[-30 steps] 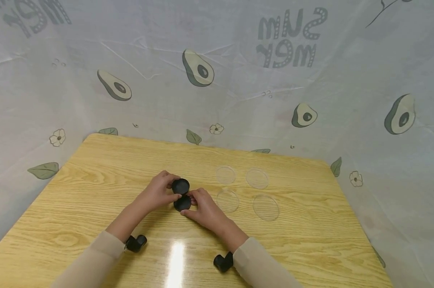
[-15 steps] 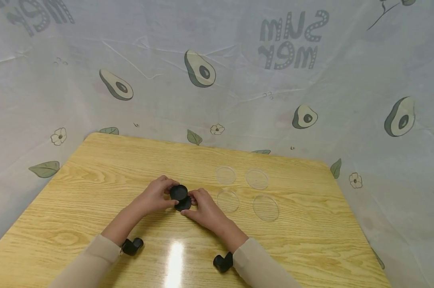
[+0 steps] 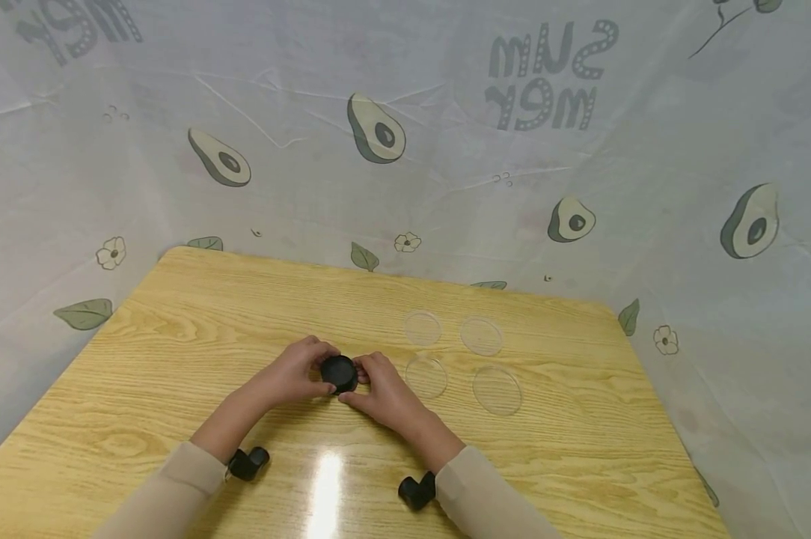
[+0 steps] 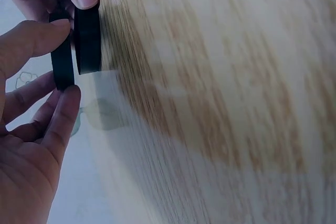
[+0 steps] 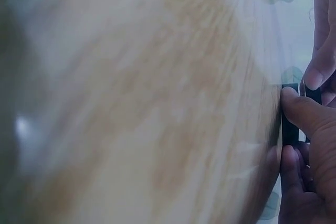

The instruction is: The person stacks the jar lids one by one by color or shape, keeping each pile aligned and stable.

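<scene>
step looks like stacking: upper cup (image 3: pixel 339 373) held over lower cup (image 4: pixel 88 43), nearly lined up. left wrist view has a thin gap between the two, so i'd call it not seated.

position: near mid table (image 3: pixel 547 449), a touch toward 9 o'clock.

left hand (image 3: pixel 294 376) at 9 o'clock pinches upper cup, thumb one side, fingers the other. right hand (image 3: pixel 387 393) at 4 o'clock grips lower cup the same way, down at table level.

next move, my read: square the rims, lower straight, right hand holding the base steady, then left hand lets go without tipping it. could catch an edge if off centre.

containers: upper cup shallow, mouth up, nothing visible in it. lower cup's inside hidden, can't tell. four clear discs (image 3: pixel 497 390) lie flat from 2 to just past 3 o'clock; wood grain shows through each. can't tell if lids or shallow dishes. nearest is just beside right hand.
</scene>
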`<state>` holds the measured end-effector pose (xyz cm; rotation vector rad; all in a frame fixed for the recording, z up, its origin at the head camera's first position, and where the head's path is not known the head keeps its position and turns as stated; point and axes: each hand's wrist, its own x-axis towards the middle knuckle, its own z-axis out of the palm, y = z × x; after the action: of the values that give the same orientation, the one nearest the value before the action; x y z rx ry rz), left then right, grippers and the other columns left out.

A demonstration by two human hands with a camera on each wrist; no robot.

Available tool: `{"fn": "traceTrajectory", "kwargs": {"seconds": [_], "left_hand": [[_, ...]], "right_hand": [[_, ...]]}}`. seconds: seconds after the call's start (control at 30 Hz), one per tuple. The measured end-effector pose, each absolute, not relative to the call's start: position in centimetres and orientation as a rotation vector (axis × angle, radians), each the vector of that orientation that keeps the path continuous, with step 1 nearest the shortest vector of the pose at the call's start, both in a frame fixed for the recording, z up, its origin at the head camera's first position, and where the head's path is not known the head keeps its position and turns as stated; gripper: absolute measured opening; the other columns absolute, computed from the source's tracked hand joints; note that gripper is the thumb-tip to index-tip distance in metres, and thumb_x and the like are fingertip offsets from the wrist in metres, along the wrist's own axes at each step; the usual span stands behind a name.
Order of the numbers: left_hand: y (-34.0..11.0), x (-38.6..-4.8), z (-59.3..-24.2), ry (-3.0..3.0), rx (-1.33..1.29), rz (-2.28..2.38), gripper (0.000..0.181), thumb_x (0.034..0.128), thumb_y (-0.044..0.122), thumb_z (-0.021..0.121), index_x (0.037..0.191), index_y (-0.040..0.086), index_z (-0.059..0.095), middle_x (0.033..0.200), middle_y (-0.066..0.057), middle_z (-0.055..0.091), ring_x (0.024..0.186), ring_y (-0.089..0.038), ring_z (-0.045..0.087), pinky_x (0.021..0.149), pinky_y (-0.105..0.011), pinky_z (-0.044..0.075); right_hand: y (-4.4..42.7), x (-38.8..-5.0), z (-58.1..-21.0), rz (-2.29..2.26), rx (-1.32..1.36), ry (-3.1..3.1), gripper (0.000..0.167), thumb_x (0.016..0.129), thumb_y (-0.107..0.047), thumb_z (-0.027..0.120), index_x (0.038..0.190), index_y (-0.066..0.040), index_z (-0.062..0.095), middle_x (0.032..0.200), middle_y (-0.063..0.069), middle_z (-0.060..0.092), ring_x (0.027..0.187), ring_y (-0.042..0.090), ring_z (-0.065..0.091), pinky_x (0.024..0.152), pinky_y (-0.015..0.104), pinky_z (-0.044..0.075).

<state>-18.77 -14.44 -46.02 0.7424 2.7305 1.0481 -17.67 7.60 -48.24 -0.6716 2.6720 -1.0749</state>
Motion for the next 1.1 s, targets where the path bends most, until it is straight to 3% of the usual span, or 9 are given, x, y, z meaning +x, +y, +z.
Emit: {"fn": "traceTrajectory", "kwargs": {"seconds": [1.1], "left_hand": [[-13.68, -18.29, -46.09, 2.731, 0.780, 1.009, 0.046, 0.0844, 0.010, 0.086, 0.125, -0.001, 0.068, 0.112, -0.013, 0.065, 0.099, -0.022, 0.065, 0.089, -0.039, 0.057]], "right_hand": [[7.56, -17.55, -48.35, -1.057, -0.682, 2.690, 0.051, 0.095, -0.028, 0.080, 0.136, -0.005, 0.061, 0.122, 0.009, 0.060, 0.105, 0.015, 0.055, 0.096, 0.032, 0.052]]}}
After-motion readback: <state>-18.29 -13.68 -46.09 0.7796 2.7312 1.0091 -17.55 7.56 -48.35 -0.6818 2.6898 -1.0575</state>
